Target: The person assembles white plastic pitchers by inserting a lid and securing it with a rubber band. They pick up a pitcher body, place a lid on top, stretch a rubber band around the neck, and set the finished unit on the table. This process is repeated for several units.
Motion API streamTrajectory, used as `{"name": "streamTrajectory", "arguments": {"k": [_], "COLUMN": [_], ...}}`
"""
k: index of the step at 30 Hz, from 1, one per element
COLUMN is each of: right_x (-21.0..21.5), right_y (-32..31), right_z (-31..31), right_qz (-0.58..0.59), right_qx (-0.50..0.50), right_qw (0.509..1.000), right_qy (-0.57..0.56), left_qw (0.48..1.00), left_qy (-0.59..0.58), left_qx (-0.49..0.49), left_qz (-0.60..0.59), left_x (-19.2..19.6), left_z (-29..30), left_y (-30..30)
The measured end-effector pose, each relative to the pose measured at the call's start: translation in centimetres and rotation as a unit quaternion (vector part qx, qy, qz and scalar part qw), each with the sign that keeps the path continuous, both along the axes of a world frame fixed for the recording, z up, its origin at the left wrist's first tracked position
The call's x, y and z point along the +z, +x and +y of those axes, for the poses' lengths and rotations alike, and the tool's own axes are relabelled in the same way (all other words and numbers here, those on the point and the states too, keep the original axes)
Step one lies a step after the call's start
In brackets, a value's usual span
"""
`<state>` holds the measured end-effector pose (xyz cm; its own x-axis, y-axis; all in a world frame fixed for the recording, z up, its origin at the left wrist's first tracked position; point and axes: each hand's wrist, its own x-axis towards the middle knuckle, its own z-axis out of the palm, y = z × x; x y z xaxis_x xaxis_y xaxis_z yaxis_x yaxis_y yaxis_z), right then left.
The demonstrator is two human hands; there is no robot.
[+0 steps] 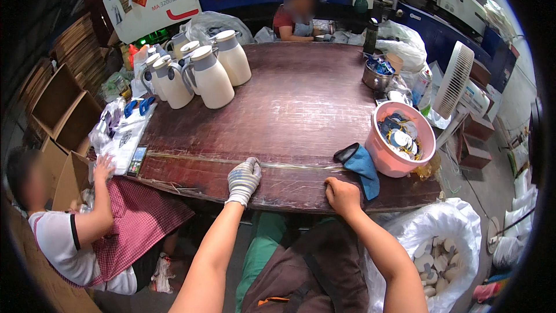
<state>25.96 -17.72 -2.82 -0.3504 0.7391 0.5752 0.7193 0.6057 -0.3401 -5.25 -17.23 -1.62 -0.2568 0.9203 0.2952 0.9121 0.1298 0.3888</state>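
My left hand (244,182), in a striped white knit glove, rests closed on the near edge of the dark red-brown table (301,98). My bare right hand (343,196) also lies closed on that edge, farther right, its fingers curled under. Nothing shows in either hand. Just beyond the right hand lies a blue cloth (366,175) with a dark part. A pink bucket (401,165) behind it holds round white and dark blue pieces with yellow strands. Several cream vacuum jugs (212,84) with grey handles stand upright at the far left, apart from both hands.
A white-lined sack (463,220) of pale round pieces stands right of my legs. A co-worker in a checked apron (136,220) sits at the left, near a phone (136,161); another person (295,14) sits across the table. A fan (453,78) stands at the right.
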Motion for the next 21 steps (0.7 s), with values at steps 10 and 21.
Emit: {"name": "streamTrajectory", "arguments": {"k": [10,21], "right_x": [-0.22,-0.38], "right_y": [0.03,-0.05], "right_z": [0.06,0.3], "right_qz": [-0.009,-0.009], "right_qx": [-0.003,-0.003], "right_qw": [1.0,1.0], "right_qy": [0.004,0.009], "left_qw": [1.0,1.0], "left_qy": [0.001,0.013], "left_qx": [0.005,-0.003], "left_qz": [0.015,0.011], "left_x": [-0.29,-0.13], "left_z": [0.14,0.03], "left_y": [-0.17,-0.17]}}
